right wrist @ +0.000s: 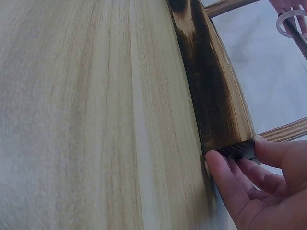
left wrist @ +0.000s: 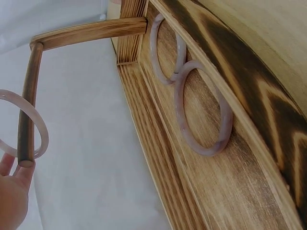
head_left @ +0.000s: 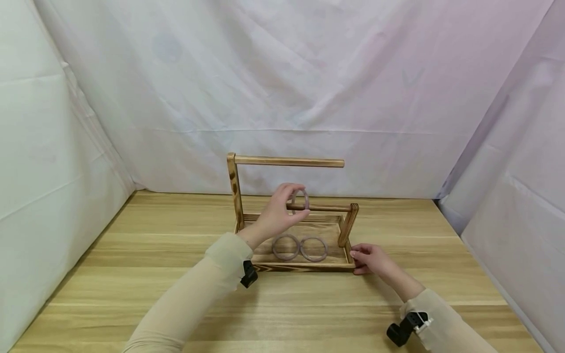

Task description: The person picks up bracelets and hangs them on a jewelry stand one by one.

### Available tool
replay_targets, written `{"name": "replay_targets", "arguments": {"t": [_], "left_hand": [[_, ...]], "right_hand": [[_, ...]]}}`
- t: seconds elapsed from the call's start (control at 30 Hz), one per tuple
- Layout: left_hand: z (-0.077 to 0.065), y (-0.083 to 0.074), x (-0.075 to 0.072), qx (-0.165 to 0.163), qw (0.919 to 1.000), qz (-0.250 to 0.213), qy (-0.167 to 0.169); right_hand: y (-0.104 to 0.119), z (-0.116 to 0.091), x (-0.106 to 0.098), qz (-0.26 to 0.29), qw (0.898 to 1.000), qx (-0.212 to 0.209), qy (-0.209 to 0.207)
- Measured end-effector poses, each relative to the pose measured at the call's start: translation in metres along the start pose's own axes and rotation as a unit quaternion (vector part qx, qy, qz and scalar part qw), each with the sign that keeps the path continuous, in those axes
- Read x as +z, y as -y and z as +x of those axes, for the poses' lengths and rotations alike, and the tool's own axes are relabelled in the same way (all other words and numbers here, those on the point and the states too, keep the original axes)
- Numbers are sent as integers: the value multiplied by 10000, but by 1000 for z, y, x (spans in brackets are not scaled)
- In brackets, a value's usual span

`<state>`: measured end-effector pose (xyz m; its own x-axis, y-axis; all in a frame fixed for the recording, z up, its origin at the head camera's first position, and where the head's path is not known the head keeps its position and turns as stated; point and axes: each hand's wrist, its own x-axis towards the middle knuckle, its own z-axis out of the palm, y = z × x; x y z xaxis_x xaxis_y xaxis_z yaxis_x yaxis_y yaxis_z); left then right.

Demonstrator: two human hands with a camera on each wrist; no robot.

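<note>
A wooden bangle stand point(head_left: 304, 267) has a shallow tray base and two horizontal bars, one high and one low. My left hand point(head_left: 279, 208) pinches a pale lilac bangle point(head_left: 306, 200) between thumb and fingers. The bangle encircles the low bar point(head_left: 331, 208) close to its free end, as the left wrist view also shows. Two more lilac bangles, a left one point(head_left: 273, 249) and a right one point(head_left: 327, 251), lie side by side in the tray. At the tray's front right corner, my right hand point(right wrist: 254, 184) grips the end wall, thumb at the rim and fingers against the outside.
The high bar point(head_left: 287, 161) extends from a tall left post point(head_left: 236, 191) above my left hand. A short post point(head_left: 348, 225) carries the low bar on the right. The stand sits on a wood-grain table point(head_left: 154, 245), with white cloth point(head_left: 282, 73) hanging behind and at both sides.
</note>
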<state>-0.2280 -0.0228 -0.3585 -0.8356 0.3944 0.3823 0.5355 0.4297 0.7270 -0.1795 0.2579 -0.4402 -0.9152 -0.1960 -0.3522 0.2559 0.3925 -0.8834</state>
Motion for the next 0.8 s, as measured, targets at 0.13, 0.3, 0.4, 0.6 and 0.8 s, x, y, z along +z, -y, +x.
{"name": "replay_targets", "arguments": {"t": [0.13,0.3,0.4,0.6,0.8], "left_hand": [[2,-3,1,23,10000,-25,12],[6,-5,5,10,10000,26,30],[8,-7,7,19,10000,29,55],[11,-10,10,98,9999,42,104],[13,-15,12,128,9998,20,162]], "right_hand": [[-1,1,0,20,10000,25,-14],[-1,2,-1,14,10000,33,-32],[-2,2,0,5,10000,35,-54],[-2,2,0,-4,10000,25,-56],[-1,1,0,12,10000,53,-63]]}}
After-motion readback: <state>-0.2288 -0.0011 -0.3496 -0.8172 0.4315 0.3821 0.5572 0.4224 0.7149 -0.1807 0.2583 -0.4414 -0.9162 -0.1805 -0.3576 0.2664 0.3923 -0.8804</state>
